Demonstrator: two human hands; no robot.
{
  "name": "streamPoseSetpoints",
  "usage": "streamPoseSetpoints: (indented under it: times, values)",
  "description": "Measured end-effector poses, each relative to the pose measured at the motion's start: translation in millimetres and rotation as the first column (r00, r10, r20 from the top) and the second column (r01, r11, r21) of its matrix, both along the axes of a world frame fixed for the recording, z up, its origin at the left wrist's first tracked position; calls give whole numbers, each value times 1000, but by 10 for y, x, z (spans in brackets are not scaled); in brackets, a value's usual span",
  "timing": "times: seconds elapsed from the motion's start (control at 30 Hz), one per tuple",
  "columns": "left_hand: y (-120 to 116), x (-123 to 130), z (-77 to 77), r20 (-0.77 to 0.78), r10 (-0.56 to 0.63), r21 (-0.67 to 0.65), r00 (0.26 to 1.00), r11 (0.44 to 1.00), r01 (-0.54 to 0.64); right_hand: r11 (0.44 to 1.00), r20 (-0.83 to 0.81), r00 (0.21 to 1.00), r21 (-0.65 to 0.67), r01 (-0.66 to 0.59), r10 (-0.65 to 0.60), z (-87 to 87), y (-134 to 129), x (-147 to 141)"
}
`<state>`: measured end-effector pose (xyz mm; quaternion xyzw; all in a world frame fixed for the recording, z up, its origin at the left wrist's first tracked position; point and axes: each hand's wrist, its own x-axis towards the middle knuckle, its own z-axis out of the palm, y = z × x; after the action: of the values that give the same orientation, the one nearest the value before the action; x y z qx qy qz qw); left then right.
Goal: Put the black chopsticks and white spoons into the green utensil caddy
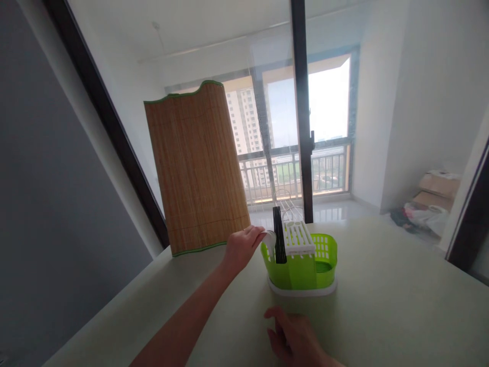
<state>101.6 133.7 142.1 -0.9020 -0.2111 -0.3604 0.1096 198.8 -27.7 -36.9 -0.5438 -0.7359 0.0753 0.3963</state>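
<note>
Green cutlery caddy (305, 267), bamboo mat (196, 168) behind, left hand (242, 247) touching

Head view: worn on the person's head, facing forward and slightly down across the surface (382, 306).
Distance: within arm's reach of the green caddy (305, 267).
Tilt: horizon leans.

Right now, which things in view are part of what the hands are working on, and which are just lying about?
In use:
green plastic cutlery caddy
white spoon-like piece held by left hand
black utensils
right hand, on the table

Lying about:
standing bamboo mat
cardboard boxes on the floor
</note>
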Motion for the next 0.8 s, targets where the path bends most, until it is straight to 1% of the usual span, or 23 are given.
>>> streamPoseSetpoints:
  times: [0.1, 0.17, 0.27, 0.37, 0.43, 0.47, 0.53, 0.6, 0.67, 0.73, 0.8]
  values:
    - [69, 116, -123, -79, 51, -110, 996, 992, -59, 1000, 18, 1000, -9, 1, -1, 10, 8, 6]
    - [111, 169, -159, -113, 67, -176, 991, 981, -86, 1000, 34, 999, -20, 12, -11, 19, 12, 10]
    - [154, 209, -184, -145, 64, -226, 987, 969, -96, 999, 51, 999, -32, 20, -18, 22, 11, 14]
    - [151, 176, -222, -97, 88, -266, 991, 958, -111, 999, 70, 997, -23, 34, -32, 14, 2, 16]
    - [100, 93, -296, -11, 129, -302, 992, 945, -126, 999, 82, 996, -9, 42, -41, 8, 0, 19]
    - [54, 33, -360, 33, 153, -314, 988, 940, -135, 999, 88, 995, 2, 46, -46, 4, 2, 22]
    - [-83, -116, -554, 86, 190, -341, 978, 928, -151, 999, 103, 994, 20, 45, -46, -4, 11, 26]
    - [-267, -276, -826, 56, 206, -383, 977, 908, -170, 999, 119, 992, 26, 37, -40, -18, 23, 28]
    - [-465, -406, -1132, -67, 182, -442, 981, 876, -193, 999, 135, 990, 18, 34, -36, -42, 32, 26]
    - [-636, -478, -1401, -229, 113, -503, 967, 836, -217, 1000, 146, 989, 1, 20, -20, -73, 35, 21]
    - [-745, -488, -1576, -354, 34, -544, 934, 805, -236, 1000, 145, 989, -9, 6, -4, -103, 35, 16]
